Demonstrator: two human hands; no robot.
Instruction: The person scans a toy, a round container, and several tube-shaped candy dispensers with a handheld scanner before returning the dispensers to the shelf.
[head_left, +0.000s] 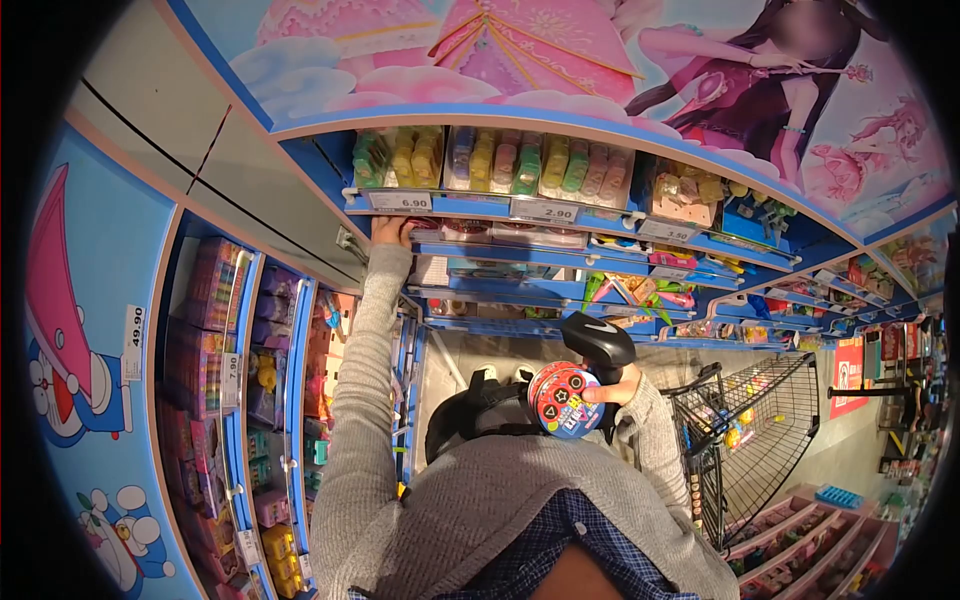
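Observation:
At the left end of the shelf below the 6.90 price label, my left hand [390, 232] reaches in with its fingers curled at a dark reddish package [424, 226]. Its fingertips are partly hidden there, and I cannot tell what they grip. In front of my waist, my right hand [624, 388] holds round flat packs [564, 402], printed in red and blue with star, circle and triangle symbols. They overlap each other, thumb on the front one. A black rounded object with a white mark [598, 342] shows just beyond this hand.
Clear boxes of coloured items [490, 160] fill the top shelf ahead. To my right stands a black wire shopping cart [755, 430] with a few packages inside. Stocked side shelves [235, 400] run close along my left, and a slatted low display [810, 550] is at lower right.

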